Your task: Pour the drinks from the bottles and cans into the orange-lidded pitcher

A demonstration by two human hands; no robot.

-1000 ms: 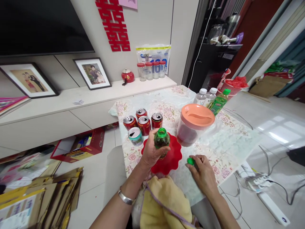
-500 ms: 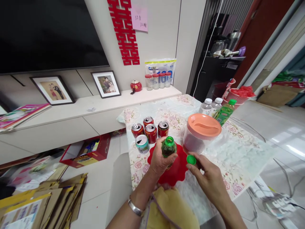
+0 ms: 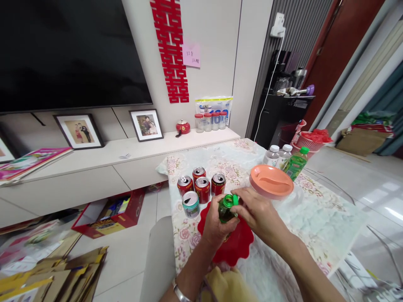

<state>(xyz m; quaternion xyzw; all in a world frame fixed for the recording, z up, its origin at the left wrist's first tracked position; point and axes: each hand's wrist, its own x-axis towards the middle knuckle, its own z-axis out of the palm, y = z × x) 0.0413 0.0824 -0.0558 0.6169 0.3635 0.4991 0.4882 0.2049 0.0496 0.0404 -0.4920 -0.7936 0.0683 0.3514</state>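
My left hand is wrapped round a green plastic bottle, its open mouth facing up. My right hand pinches a green bottle cap at the right edge of that mouth; the cap is tilted and not seated on it. Below both hands lies a red scalloped tray, partly covered by the bottle and my left hand. Close by on the left, several red drink cans stand with a teal and silver can.
A container with an orange lid stands right of my hands. Behind it are two clear bottles with white caps and a full green bottle. A flowered cloth covers the table. Flattened cardboard lies on the floor at left.
My right hand has moved left and up, bringing the cap to the bottle's mouth. My left hand keeps its hold on the bottle. The camera view has tilted up slightly.
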